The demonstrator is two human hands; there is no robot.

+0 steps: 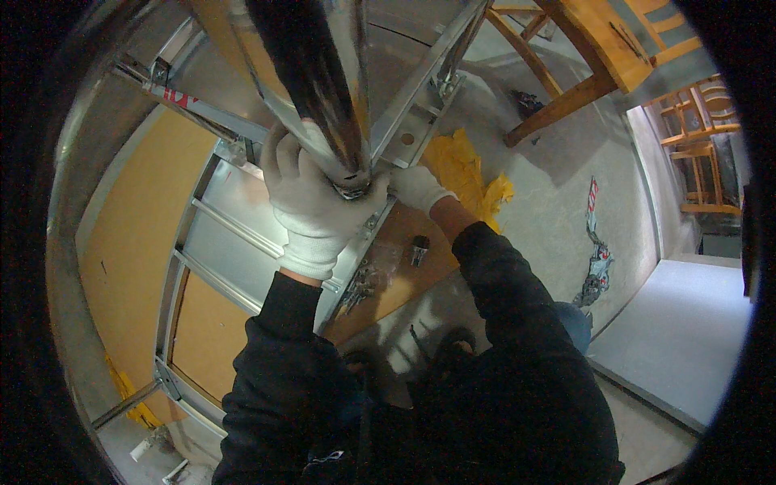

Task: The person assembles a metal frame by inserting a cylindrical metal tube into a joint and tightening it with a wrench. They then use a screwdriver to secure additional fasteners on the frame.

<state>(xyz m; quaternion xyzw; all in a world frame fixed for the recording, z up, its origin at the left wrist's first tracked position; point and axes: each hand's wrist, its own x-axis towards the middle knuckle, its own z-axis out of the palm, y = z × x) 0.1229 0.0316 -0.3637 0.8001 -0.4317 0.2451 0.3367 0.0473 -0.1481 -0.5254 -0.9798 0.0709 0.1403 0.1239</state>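
A thick, shiny metal tube (311, 89) runs down from the top of the view, its lower end at the edge of a silver metal frame (404, 133). My left hand (311, 190), in a white glove, is closed around that lower end from the left. On the other side, my right hand (416, 188), also white-gloved, has its fingers drawn together by the tube's end and the frame's edge. Whatever those fingers hold is hidden. Several small metal bolts (356, 289) lie below my hands on a brown board (400, 279), with a small black-and-silver part (419, 249) beside them.
Crumpled yellow plastic (465, 166) lies right of the frame. Wooden chairs (594, 89) stand at the upper right. A torn wrapping strip (596, 271) is on the floor. A pale slab (671, 347) sits at the right, and a tan panel (133, 259) fills the left.
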